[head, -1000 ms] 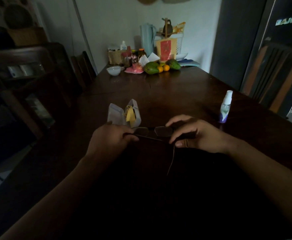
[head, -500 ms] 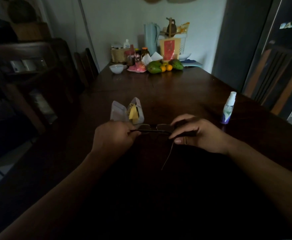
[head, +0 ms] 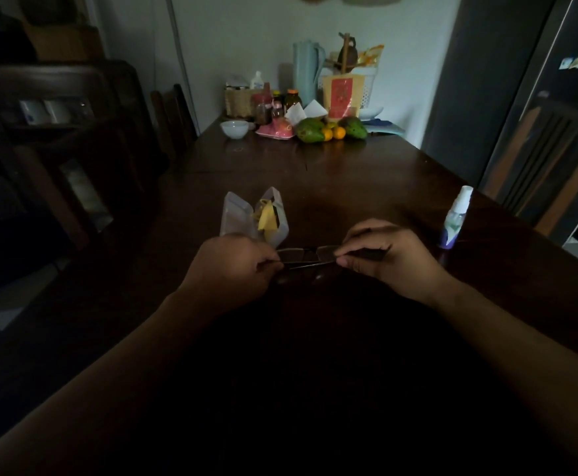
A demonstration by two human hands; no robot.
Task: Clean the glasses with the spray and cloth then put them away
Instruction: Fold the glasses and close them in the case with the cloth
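Dark-framed glasses [head: 306, 254] hang just above the dark wooden table [head: 332, 173], held between both hands. My left hand [head: 236, 269] pinches their left end and my right hand [head: 389, 257] pinches the right end. Both temples lie folded in behind the lenses. Just beyond my left hand stands an open translucent glasses case [head: 238, 216] with a yellow cloth [head: 267, 218] inside. A small spray bottle [head: 455, 218] with a white cap and purple base stands upright to the right of my right hand.
At the table's far end are a white bowl [head: 234, 128], jars, a blue jug [head: 307, 72], a basket and fruit [head: 328, 130]. Dark chairs [head: 172, 121] line the left side. A wooden chair [head: 552, 159] and a fridge stand on the right.
The right temple, which stuck out toward me, has been folded in against the frame. My right hand's fingers moved onto the right end of the glasses. The camera tilted slightly.
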